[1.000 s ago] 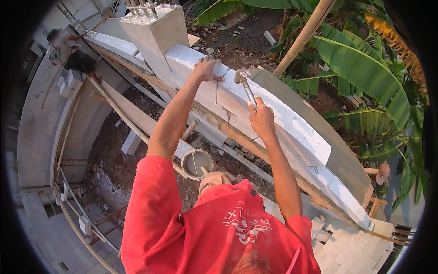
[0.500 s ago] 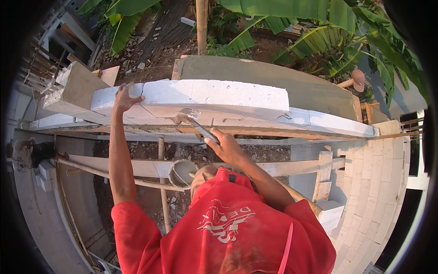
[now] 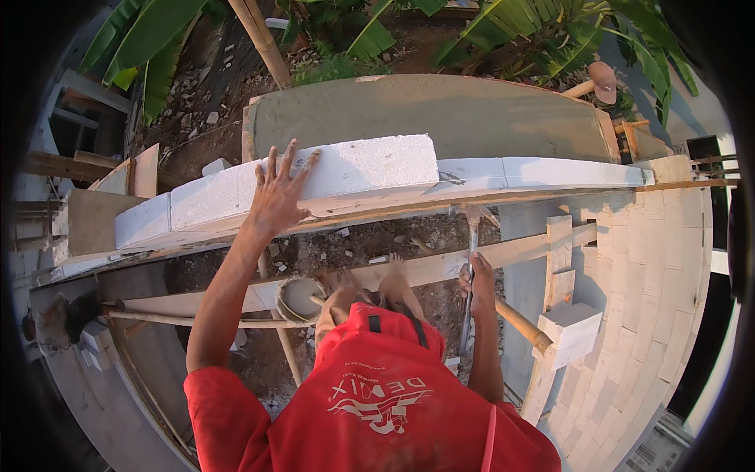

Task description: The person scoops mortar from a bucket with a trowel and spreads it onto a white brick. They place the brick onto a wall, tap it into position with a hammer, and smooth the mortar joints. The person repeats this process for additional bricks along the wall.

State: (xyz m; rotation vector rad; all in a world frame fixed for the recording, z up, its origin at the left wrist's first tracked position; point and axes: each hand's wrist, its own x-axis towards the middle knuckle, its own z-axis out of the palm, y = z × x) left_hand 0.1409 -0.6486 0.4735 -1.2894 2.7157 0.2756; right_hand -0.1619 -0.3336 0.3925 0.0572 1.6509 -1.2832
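A long white lightweight block sits on top of a low wall. My left hand rests on its upper edge, fingers spread, holding nothing. To the right, my right hand is closed around the handle of a hammer. The hammer is upright in view, its head just below the wall's near edge and apart from the upper block. Another white block adjoins the long one at its left. Lower white blocks continue the wall to the right.
Beyond the wall lies a wet grey concrete surface within boards. A plank crosses below me, with a bucket beside it. Bamboo poles, a loose white block and a block wall stand at right.
My left hand has moved right along the block and its fingers have spread. My right hand has drawn the hammer away from the block's near face, rightward and down. The view has shifted.
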